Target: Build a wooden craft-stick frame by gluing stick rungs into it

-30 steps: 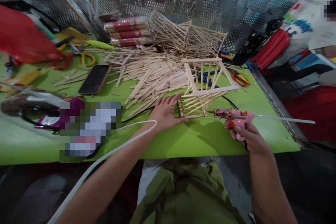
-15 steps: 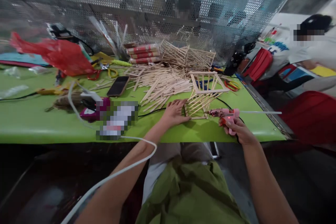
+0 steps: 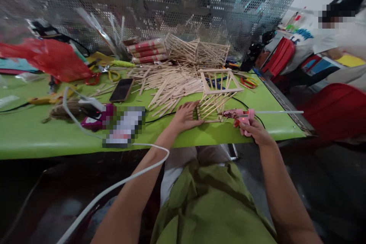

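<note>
My left hand (image 3: 185, 117) rests on the green table at the left side of a wooden stick frame (image 3: 223, 91), thumb along its near edge and fingers on its far side, steadying it. In my right hand (image 3: 255, 131) is a pink hot glue gun (image 3: 239, 114), held by its handle with a finger at the trigger. Its nozzle points left, right by the frame's lower right corner; I cannot tell whether it touches. A long pale glue stick (image 3: 278, 112) juts out of the gun's back. Loose wooden sticks (image 3: 171, 89) lie heaped behind my left hand.
A larger stick structure (image 3: 200, 51) and wrapped stick packs (image 3: 148, 50) stand at the back. Leftward lie a dark phone (image 3: 121, 90), a blurred-out device (image 3: 124, 126), a purple socket block (image 3: 98, 118), twine (image 3: 65, 109) and a red bag (image 3: 54, 59). Pliers (image 3: 248, 81) lie right. A person sits far right.
The whole view has shifted slightly, so the table sits a little higher and further left. Both hands, the frame and the glue gun keep nearly the same places relative to each other.
</note>
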Tool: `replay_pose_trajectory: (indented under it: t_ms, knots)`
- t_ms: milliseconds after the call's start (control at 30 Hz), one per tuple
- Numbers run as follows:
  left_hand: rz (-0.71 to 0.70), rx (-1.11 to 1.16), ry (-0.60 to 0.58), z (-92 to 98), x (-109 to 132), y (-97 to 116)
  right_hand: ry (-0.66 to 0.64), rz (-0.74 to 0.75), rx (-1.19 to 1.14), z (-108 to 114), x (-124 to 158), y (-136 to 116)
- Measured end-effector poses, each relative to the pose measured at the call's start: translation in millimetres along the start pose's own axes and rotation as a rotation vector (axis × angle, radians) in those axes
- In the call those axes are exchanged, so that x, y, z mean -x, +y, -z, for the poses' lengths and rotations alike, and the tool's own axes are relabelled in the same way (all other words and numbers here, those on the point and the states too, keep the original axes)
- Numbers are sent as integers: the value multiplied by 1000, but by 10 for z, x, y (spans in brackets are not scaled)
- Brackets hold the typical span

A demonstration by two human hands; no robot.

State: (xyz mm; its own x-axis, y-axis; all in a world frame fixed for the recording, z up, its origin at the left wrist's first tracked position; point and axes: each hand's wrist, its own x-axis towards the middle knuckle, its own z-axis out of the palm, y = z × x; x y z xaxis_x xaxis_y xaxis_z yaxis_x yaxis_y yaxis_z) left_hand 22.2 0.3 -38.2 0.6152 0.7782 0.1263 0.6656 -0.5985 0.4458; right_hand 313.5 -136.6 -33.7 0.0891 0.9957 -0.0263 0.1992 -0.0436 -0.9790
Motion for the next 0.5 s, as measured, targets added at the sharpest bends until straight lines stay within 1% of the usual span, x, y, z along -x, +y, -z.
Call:
replay_pose_trajectory:
  t_ms: [233,333,500]
  knots:
    - [-11,15,-2,-33,-14,-41,17,-22,44,-15,22,5]
    - [-16,38,4,-35,-15,-43,23,-24,96,-37,122,-44]
    - [-36,40,10,-33,-5,-56,20,-23,271,-61,315,-162]
